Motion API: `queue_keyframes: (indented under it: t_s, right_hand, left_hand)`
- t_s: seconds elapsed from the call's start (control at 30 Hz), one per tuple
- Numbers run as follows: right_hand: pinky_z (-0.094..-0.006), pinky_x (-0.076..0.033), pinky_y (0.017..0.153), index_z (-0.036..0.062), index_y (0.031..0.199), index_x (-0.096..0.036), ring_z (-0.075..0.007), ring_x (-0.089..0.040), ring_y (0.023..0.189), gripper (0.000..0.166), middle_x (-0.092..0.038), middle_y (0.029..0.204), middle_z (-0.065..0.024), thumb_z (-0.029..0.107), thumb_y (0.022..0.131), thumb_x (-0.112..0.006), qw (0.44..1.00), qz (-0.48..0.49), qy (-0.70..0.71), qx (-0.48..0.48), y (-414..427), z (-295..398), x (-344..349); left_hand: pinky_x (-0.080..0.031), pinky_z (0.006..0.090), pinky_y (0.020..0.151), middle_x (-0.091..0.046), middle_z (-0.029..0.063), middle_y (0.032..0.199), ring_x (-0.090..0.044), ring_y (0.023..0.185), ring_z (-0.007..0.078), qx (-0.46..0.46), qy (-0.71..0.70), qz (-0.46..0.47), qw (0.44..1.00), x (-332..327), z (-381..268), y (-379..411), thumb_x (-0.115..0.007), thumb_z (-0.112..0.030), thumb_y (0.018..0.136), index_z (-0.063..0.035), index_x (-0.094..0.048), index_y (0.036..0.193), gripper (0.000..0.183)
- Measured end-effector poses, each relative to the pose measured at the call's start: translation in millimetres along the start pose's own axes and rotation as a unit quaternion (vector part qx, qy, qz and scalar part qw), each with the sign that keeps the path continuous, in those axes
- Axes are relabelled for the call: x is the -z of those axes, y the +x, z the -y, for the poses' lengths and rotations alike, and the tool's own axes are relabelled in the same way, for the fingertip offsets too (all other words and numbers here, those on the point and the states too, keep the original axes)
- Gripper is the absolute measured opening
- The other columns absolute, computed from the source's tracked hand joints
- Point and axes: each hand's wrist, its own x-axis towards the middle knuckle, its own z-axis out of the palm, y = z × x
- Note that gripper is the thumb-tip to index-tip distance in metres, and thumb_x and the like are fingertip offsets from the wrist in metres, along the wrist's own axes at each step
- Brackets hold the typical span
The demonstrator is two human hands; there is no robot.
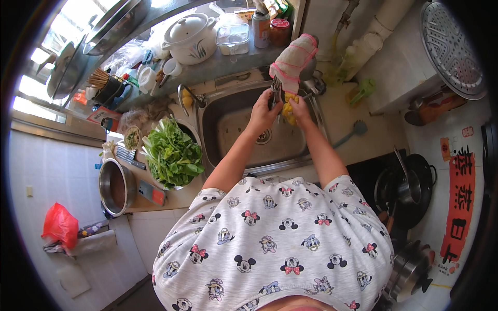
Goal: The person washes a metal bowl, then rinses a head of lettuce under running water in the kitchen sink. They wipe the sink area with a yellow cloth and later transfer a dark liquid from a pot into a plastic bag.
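Over the far side of the stainless steel sink (233, 134), both my hands are raised close together. My right hand (300, 110) grips a crumpled yellow cloth (289, 109). My left hand (264, 112) is at a shiny metal piece (276, 86) that looks like a tap spout; whether its fingers close around it is unclear. Directly beyond the hands is a white cloth with pink edging (293, 62), draped over something it mostly hides. Below, the sink's drain strainer (263, 137) shows between my forearms. A slim curved tap (181, 97) stands at the sink's left corner.
Leafy greens (171, 153) fill a bowl left of the sink, near a knife (130, 156), a phone (151, 193) and a steel pot (116, 186). A lidded white pot (190, 39) stands on the back ledge. To the right are a brush (354, 132) and a wok (416, 190).
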Motion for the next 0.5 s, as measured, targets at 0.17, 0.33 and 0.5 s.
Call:
queue_keyframes:
  t_s: [0.17,0.33,0.5]
  right_hand:
    - [-0.0317,-0.05,0.07,0.0063,0.11,-0.052,-0.0172,-0.06,0.082,0.026,-0.06,0.094,-0.0073,0.022,0.091,-0.053,0.94,0.231,0.25,0.014,-26,-39,-18]
    - [-0.0327,-0.047,0.081,0.0047,0.112,-0.054,-0.0191,-0.059,0.091,0.024,-0.059,0.104,-0.0079,0.018,0.093,-0.047,0.929,0.156,0.303,-0.143,-45,-35,-44]
    - [-0.0297,-0.049,0.07,0.0055,0.103,-0.058,-0.0144,-0.06,0.082,0.021,-0.062,0.095,-0.0049,0.021,0.09,-0.053,0.951,0.135,0.257,-0.108,-59,-14,-48]
  left_hand:
    - [-0.041,0.033,0.088,-0.051,0.0116,0.115,-0.049,0.105,0.0191,0.136,-0.036,-0.1,0.985,-5,68,-28,-0.058,-0.026,0.085,0.0001,-0.045,0.124,0.049]
    - [-0.045,0.0298,0.074,-0.057,0.0082,0.104,-0.056,0.089,0.018,0.41,-0.291,-0.006,0.865,-10,67,-41,-0.055,-0.034,0.088,-0.0009,-0.051,0.115,0.043]
    - [-0.046,0.0287,0.063,-0.063,0.0055,0.082,-0.059,0.072,0.0158,0.274,-0.087,0.022,0.958,-18,110,-44,-0.056,-0.029,0.088,-0.0033,-0.062,0.098,0.028]
